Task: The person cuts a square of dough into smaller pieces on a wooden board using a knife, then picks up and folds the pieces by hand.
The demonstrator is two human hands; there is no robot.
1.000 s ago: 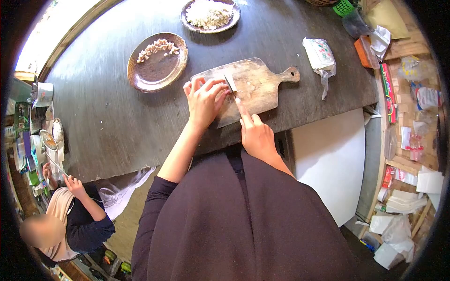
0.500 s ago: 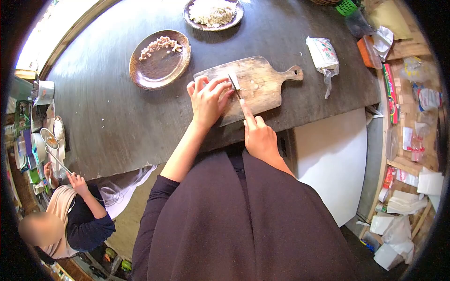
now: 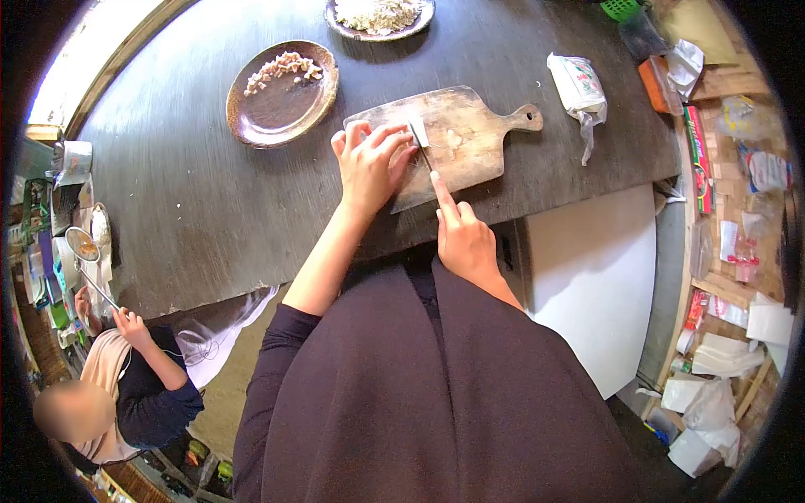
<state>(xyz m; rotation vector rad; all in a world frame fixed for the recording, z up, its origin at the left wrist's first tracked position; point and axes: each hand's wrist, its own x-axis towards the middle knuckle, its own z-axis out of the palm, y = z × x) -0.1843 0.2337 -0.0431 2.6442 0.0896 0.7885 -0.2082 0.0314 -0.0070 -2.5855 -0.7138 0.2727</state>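
Observation:
A wooden cutting board [image 3: 482, 138] lies on the dark table in front of me. My right hand [image 3: 468, 245] is closed round the handle of a knife [image 3: 424, 153], its index finger stretched along the top. The blade points away from me over the board, right beside the fingertips of my left hand. My left hand [image 3: 369, 172] is curled over the board's left part, pressing on something hidden beneath the fingers. Small pale pieces [image 3: 454, 142] lie on the board to the right of the blade.
Beyond the board are a brown plate [image 3: 277, 126] with chopped pinkish pieces and another plate [image 3: 381, 35] heaped with pale bits. A white plastic packet [image 3: 577, 88] lies right of the board's handle. At lower left, another person [image 3: 155, 394] holds a long-handled strainer [image 3: 82, 245].
My view has shifted slightly, so the plates and board sit a little higher in it. Both hands stay at the board, and the knife remains beside my left fingertips.

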